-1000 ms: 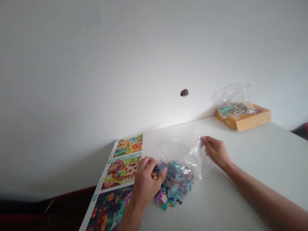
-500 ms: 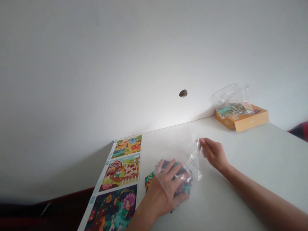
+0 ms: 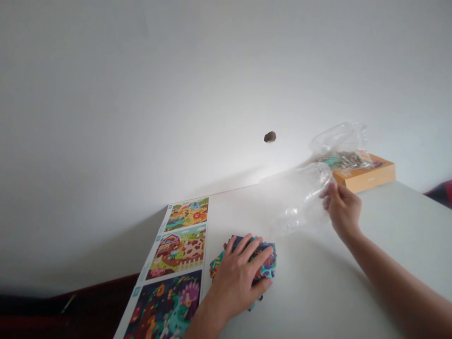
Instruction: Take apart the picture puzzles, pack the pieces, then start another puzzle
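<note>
now, left fingers [image 3: 247,254] spread atop the jigsaw pieces [image 3: 269,266] (right hand [image 3: 343,210] holds a plastic bag [image 3: 298,202]).

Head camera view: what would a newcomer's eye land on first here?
The left hand presses flat on a heap of multicoloured jigsaw pieces on the white table, while the right hand holds up a crumpled clear plastic bag. A long printed sheet of bright illustrated scenes lies along the table's left edge, and an orange cardboard box sits at the far side, beneath another clear bag of pieces.
</note>
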Demonstrator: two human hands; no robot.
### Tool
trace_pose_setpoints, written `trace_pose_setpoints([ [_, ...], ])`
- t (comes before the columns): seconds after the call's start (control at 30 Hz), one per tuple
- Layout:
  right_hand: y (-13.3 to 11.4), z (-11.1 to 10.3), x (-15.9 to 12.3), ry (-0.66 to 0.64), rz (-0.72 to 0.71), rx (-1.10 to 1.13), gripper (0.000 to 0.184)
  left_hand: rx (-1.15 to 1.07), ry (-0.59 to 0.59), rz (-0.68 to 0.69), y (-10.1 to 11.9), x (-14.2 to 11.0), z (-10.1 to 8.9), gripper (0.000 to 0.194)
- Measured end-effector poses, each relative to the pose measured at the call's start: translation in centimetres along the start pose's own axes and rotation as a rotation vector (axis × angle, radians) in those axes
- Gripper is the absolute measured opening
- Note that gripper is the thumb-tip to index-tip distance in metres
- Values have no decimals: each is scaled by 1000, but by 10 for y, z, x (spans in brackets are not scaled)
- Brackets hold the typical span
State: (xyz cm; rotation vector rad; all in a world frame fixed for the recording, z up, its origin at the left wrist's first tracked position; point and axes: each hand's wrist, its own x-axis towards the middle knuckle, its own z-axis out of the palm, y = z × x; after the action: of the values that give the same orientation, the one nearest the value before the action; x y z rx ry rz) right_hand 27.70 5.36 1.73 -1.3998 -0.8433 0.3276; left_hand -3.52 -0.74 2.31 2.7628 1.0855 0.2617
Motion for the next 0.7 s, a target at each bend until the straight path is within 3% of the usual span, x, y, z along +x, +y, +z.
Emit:
trace_pose_setpoints([
  [0.13,15,1,13,124,85,200,42,1,44,26,-1,0,2,60],
  [0.37,17,6,10,72,64,268,40,-37,88,-24,0,-2,5,59],
  [0.53,13,11,-3,-66,105,200,42,-121,223,-23,1,-2,3,43],
  [0.7,21,13,-13,-380,41,-89,42,-178,258,-11,3,-1,-1,34],
])
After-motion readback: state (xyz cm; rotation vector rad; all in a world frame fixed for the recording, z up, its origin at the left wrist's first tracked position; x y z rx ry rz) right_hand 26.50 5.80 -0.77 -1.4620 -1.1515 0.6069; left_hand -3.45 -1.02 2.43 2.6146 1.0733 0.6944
